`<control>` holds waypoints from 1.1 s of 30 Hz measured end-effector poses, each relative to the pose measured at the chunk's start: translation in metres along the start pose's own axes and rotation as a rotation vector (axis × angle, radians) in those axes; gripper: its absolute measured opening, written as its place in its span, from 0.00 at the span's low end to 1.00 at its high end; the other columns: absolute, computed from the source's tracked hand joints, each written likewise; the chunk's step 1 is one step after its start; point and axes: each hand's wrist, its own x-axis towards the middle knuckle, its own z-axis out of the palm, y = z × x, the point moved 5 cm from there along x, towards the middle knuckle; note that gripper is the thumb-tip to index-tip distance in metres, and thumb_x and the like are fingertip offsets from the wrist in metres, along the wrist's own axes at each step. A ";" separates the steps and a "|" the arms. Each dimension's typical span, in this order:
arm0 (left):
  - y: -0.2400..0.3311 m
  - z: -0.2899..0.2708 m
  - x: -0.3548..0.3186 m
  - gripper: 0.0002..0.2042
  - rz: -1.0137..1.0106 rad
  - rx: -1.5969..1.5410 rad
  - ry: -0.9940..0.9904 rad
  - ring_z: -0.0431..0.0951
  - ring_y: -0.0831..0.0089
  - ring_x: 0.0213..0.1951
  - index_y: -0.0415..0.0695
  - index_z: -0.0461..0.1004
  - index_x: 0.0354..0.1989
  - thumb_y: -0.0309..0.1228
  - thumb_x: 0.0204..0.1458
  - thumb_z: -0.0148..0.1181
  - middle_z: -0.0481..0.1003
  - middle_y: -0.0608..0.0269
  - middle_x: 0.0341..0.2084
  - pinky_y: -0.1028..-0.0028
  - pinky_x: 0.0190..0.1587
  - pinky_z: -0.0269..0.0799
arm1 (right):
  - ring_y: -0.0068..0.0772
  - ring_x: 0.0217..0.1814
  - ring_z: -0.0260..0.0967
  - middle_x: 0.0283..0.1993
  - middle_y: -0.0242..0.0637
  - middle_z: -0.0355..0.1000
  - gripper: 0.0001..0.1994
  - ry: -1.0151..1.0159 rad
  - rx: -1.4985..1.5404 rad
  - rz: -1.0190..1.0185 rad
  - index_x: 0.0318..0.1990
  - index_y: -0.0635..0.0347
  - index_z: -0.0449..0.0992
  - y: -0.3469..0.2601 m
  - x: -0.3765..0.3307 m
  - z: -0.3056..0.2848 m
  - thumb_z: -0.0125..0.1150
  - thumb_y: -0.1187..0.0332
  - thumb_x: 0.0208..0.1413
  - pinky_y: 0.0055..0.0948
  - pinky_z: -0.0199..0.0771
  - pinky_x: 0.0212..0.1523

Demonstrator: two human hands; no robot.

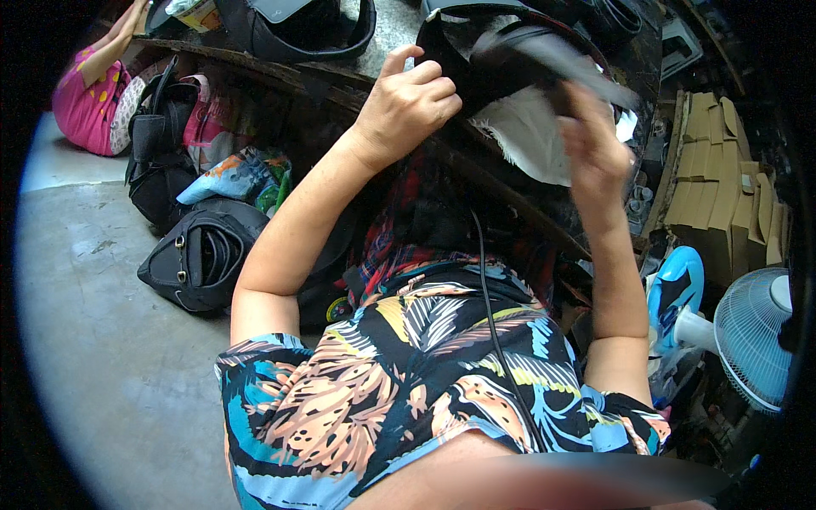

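At the edge of the worktable, my left hand [411, 104] is closed, its fingers curled at the edge of a black bag piece [439, 53] with a curved rim. My right hand [597, 149] is raised on the right and smeared by motion, so its grip is unclear. Beside its fingers a long dark grey thing [552, 64] is blurred too; its kind cannot be made out. Below, between the hands, hangs a white cloth [529, 136] with a frayed edge. A black bag [297, 30] lies on the table to the left of my left hand.
Black bags [204, 255] stand on the floor at left, near a person in pink [98, 102]. Stacked cardboard boxes [714, 170] and a white fan [752, 336] are at right. A black cord [493, 323] runs down over my front.
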 end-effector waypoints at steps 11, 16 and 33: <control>0.001 0.001 0.003 0.02 0.017 -0.004 -0.015 0.74 0.75 0.35 0.50 0.75 0.22 0.27 0.42 0.60 0.71 0.73 0.22 0.63 0.58 0.62 | 0.43 0.33 0.77 0.34 0.42 0.77 0.18 0.017 0.062 -0.024 0.57 0.39 0.74 -0.002 0.009 0.010 0.57 0.55 0.60 0.37 0.75 0.30; -0.002 0.001 0.004 0.02 0.017 0.009 -0.070 0.74 0.74 0.36 0.50 0.76 0.23 0.26 0.41 0.60 0.72 0.72 0.23 0.63 0.59 0.62 | 0.46 0.33 0.76 0.34 0.44 0.77 0.17 -0.179 -0.185 0.000 0.56 0.40 0.75 -0.001 0.004 0.013 0.58 0.55 0.59 0.39 0.75 0.32; 0.025 0.006 0.030 0.10 0.014 0.015 -0.143 0.75 0.68 0.41 0.47 0.76 0.38 0.28 0.47 0.57 0.74 0.65 0.31 0.59 0.57 0.62 | 0.17 0.26 0.68 0.30 0.30 0.75 0.19 0.001 0.517 0.385 0.62 0.50 0.71 0.067 -0.033 -0.049 0.57 0.62 0.63 0.21 0.68 0.28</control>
